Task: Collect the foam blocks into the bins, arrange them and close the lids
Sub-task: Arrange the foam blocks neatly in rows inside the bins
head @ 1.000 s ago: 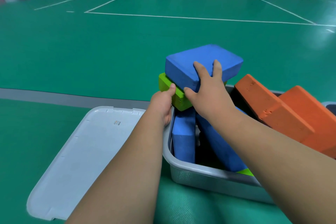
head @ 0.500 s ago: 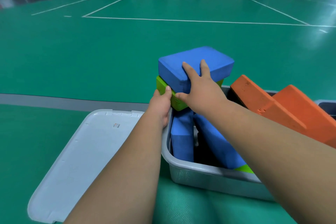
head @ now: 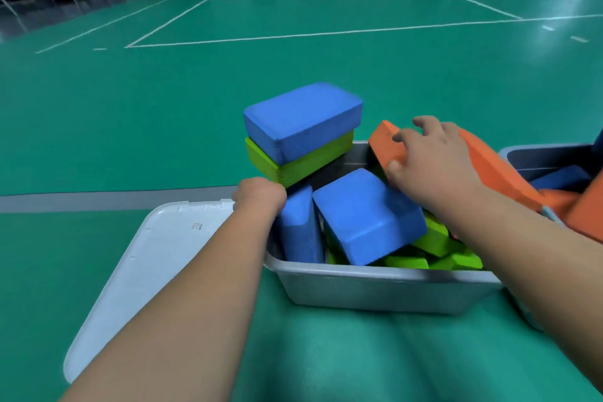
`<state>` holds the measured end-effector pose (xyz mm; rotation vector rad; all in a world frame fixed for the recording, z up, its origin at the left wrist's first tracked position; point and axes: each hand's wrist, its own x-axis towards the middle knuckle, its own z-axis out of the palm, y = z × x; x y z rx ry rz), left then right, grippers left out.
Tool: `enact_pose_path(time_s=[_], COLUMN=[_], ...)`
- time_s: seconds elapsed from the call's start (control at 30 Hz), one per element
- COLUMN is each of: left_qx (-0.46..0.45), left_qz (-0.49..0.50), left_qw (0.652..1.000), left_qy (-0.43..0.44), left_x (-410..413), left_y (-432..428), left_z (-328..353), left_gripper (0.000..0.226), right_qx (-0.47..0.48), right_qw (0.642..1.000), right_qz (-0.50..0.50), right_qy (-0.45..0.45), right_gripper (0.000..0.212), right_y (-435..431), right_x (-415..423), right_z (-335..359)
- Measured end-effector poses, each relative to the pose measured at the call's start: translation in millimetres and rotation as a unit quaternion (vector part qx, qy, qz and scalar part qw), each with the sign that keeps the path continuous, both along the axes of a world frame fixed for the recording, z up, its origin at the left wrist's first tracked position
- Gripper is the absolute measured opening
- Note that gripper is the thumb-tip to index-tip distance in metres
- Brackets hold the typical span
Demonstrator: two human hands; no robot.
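While curled, grip on orange block.

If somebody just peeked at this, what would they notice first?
Probably the blue block sitting on a green block, perched high at the far left corner of the grey bin. Next, the right hand gripping a big orange block leaning at the bin's right side, and the white lid lying on the floor to the left.

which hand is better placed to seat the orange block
Right. The right hand grips the orange block by its end; the left hand sits at the left rim of the bin, away from it.
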<state>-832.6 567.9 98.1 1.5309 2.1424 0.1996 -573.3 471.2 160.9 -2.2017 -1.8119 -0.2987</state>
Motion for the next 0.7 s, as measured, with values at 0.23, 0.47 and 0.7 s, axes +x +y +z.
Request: enact_pose_path(time_s=[0.23,0.47,0.7], left_qx=[-0.074,-0.252,-0.254], left_qz=[-0.092,0.014,0.03], left_qw=[0.991,0.919,0.919], left_qy=[-0.06,-0.304,-0.3], left_x=[55.8,105.1,103.1], left_y=[-52.0,-79.7,-76.5], left_z=[27.4,7.9,13.2], left_gripper=[0.053,0.065,0.071], right_qx=[-0.091,-0.131,-0.136], right_qw=[0.991,0.979,0.98], right_qz=[-0.015,0.027,0.061], right_qy=[0.099,0.152,0.136], right_gripper=[0.071,0.075,0.062], right_y=[-28.9,-46.0,-59.1], right_x=[42.5,68.5,81.9], right_z=[-32.3,-34.0,-32.7])
